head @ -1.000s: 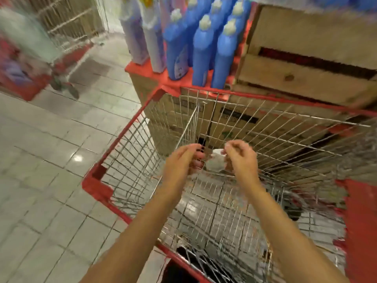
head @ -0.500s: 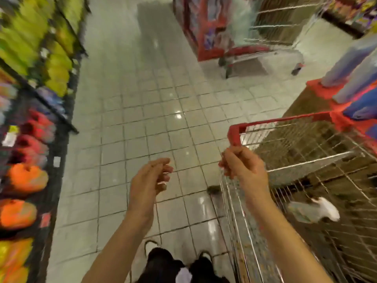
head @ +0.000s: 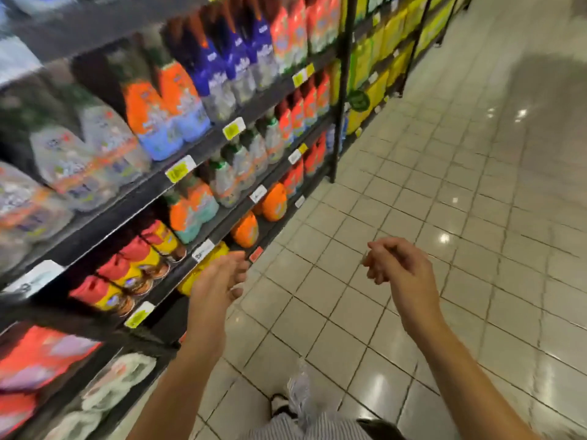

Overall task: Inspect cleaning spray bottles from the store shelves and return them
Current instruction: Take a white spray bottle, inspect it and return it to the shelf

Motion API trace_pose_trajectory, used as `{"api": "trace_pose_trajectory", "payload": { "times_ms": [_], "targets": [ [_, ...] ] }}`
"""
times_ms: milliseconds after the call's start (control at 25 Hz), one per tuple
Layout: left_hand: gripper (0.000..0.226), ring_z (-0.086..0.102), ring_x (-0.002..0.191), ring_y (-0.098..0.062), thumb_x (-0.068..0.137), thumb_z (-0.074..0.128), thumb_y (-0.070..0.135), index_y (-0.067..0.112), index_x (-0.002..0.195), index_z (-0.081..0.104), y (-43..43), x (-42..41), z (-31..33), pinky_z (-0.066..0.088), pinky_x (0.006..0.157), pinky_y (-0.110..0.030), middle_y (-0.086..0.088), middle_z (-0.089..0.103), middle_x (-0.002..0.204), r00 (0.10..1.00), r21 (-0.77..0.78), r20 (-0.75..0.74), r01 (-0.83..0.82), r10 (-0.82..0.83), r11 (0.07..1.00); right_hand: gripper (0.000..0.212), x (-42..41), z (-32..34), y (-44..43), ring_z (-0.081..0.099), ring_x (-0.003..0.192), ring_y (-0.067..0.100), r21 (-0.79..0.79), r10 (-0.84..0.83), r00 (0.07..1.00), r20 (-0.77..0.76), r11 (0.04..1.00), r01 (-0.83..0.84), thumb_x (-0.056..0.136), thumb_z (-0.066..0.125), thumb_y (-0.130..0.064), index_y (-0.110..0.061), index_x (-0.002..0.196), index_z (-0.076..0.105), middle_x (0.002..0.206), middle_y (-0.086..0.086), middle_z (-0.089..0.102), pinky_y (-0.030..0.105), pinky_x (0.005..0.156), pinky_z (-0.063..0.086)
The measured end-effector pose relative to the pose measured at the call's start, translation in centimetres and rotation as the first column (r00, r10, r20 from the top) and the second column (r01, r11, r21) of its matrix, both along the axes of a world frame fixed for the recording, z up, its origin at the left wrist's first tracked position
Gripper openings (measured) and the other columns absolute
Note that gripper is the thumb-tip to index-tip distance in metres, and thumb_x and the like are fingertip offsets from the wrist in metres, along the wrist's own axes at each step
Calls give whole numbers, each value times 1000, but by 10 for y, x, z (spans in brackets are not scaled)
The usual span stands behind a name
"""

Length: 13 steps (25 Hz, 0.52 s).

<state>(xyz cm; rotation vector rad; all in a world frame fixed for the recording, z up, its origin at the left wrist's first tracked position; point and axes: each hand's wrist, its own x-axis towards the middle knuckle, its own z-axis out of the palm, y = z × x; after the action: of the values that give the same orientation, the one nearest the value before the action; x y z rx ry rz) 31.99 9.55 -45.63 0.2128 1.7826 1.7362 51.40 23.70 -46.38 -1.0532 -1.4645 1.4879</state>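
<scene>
Dark store shelves (head: 203, 150) run along my left, packed with cleaning bottles. Orange and blue spray bottles (head: 158, 109) stand on an upper shelf, green-capped clear ones (head: 225, 179) on the shelf below, red and yellow bottles (head: 136, 268) lower down. My left hand (head: 216, 277) hangs in front of the low shelf edge, fingers loosely curled, holding nothing. My right hand (head: 394, 268) is raised over the tiled floor, fingers loosely curled, also holding nothing. Neither hand touches a bottle. The picture is blurred by motion.
Pale tiled aisle floor (head: 444, 201) stretches to the right and ahead. Yellow bottles (head: 374, 68) fill the further shelf bay. Yellow and white price tags (head: 179, 169) line the shelf edges. My shoe (head: 279, 404) shows at the bottom.
My view has swung left from the red cart to the shelves. The white scrap I held over the cart was dropped in it. Both hands now hold nothing.
</scene>
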Motion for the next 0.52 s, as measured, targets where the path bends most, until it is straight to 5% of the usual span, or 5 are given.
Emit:
{"api": "trace_pose_trajectory", "payload": {
  "times_ms": [240, 520],
  "targets": [
    [23, 61, 59, -1, 94, 50, 14, 21, 88, 71, -39, -87, 10, 48, 51, -16, 7, 72, 75, 960, 38, -18, -279, 280, 960, 10, -143, 18, -2, 57, 58, 11, 23, 330, 942, -56, 944, -329, 95, 56, -9, -8, 89, 65, 59, -4, 64, 19, 54, 46],
    [29, 61, 65, -2, 97, 48, 14, 25, 87, 74, -49, -152, 41, 47, 52, -12, 7, 71, 77, 862, 171, -182, -446, 473, 878, 13, -269, 55, 14, 50, 52, 7, 133, 623, 764, -169, 782, -608, 95, 54, -4, -5, 85, 62, 63, 1, 62, 19, 52, 45]
  ]
}}
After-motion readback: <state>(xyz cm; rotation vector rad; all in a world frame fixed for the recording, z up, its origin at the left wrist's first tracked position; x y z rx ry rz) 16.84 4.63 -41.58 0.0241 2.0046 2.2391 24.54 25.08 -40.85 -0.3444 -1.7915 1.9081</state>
